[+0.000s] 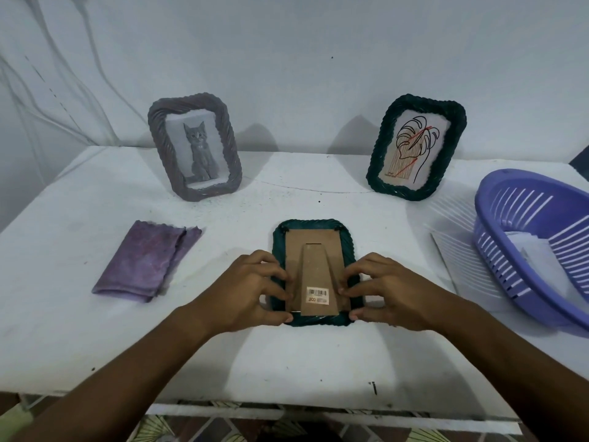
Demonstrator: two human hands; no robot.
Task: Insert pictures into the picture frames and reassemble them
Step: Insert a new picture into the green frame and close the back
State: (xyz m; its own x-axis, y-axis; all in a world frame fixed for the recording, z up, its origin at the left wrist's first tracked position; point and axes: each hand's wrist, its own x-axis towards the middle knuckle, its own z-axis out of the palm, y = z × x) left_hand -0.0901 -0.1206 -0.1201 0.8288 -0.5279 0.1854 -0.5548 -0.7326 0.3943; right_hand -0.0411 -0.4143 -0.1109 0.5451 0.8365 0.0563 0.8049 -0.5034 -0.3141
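- Left hand (251, 290) and right hand (387, 290) flank the near end of the face-down green frame (314, 226), fingertips pinching its edges and pressing the cardboard backing (314, 250).
- The frame lies between the hands, long axis running away from the person; both hands are equally near.
- Any picture inside is hidden; the near-corner clips are covered.
- Beyond stand a cat frame (194, 146) and a leaf frame (416, 146).

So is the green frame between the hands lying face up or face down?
Face down: the green frame lies flat on the table, its cardboard backing and stand facing up.
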